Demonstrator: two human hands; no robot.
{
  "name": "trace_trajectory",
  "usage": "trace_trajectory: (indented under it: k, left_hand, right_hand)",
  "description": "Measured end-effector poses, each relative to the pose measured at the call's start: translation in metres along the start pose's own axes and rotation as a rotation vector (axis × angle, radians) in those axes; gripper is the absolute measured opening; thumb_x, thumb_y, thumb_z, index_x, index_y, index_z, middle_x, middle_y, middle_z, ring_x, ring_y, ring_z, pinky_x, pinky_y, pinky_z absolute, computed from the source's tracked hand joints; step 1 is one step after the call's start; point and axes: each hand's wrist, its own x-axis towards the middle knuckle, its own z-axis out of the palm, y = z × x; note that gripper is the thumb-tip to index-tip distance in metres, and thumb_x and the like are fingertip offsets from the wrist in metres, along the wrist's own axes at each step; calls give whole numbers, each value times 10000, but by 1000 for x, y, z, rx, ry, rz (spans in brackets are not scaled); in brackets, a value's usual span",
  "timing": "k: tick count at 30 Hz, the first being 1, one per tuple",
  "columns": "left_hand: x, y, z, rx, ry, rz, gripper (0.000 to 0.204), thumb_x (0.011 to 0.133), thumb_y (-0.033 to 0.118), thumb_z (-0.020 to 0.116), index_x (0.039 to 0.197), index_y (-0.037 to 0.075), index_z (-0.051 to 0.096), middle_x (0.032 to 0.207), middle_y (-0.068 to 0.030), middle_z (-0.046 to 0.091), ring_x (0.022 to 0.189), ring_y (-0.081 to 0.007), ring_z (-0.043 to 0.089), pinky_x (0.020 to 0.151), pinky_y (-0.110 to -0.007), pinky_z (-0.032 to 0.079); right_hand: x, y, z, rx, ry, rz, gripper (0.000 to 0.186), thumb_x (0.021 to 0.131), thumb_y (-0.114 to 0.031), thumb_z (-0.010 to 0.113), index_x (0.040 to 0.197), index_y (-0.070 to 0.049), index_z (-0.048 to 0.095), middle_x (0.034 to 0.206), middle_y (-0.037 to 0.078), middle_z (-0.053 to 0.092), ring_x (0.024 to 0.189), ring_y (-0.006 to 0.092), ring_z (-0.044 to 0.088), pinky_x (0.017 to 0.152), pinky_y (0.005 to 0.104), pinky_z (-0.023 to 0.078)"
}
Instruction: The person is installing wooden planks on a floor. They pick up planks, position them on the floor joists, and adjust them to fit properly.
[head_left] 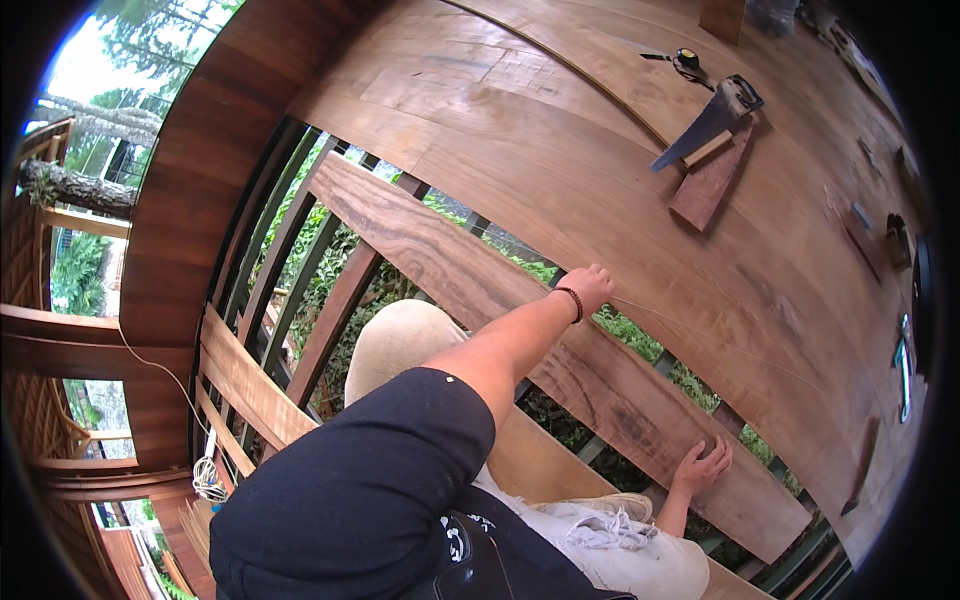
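A long brown plank (650, 395) with dark grain lies slanting across the open joists, and a gap separates it from the laid wooden floor (520, 170). My left hand (588, 287), with a beaded bracelet at the wrist, reaches over the plank to the floor's edge. Its fingers are curled together; what they hold, if anything, is hidden. A thin pale line runs along the floor to the right from near those fingers. Flat on the plank nearer its right end rests my right hand (703, 465), fingers spread.
A handsaw (705, 125) lies on wood offcuts, including a reddish piece (712, 180), with a tape measure (686, 59) beyond. More tools lie at the far right. Between dark joists (330, 320) there are openings onto greenery below. A coiled white cord (208, 480) hangs at left.
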Motion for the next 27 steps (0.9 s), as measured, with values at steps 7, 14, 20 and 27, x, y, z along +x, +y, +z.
trace_trajectory:
  k: [7, 14, 20, 27]
  left_hand:
    - [15, 11, -6, 52, -81, 1, 165, 874, 170, 584, 956, 65, 681, 1050, -130, 661, 1042, -294, 627, 825, -389, 551]
    - [21, 17, -13, -156, -125, -163, 211, 923, 152, 523, 1025, 44, 672, 1061, -191, 695, 1046, -339, 661, 844, -442, 546]
    - [58, -19, -28, -63, -513, -35, 266, 894, 174, 563, 1069, 9, 676, 1065, -234, 706, 1020, -388, 680, 869, -469, 539]
    - [116, -42, -180, -39, 87, -101, 265, 969, 197, 468, 1024, 91, 705, 1004, -183, 715, 968, -373, 681, 843, -481, 543]
  right_hand:
    - [4, 9, -2, -16, -15, -7, 367, 896, -192, 628, 1240, -73, 578, 1345, 160, 520, 1268, 368, 474, 1071, 487, 395]
    - [3, 4, -5, -8, -38, 31, 366, 895, -193, 624, 1238, -75, 579, 1348, 160, 517, 1274, 367, 465, 1078, 486, 384]
    - [1, -1, -1, 67, -31, 15, 366, 894, -185, 624, 1237, -67, 578, 1346, 163, 517, 1275, 369, 462, 1082, 488, 375]
    - [7, 6, -8, -13, -35, -7, 373, 893, -196, 625, 1238, -63, 579, 1339, 168, 521, 1270, 377, 464, 1076, 489, 380]
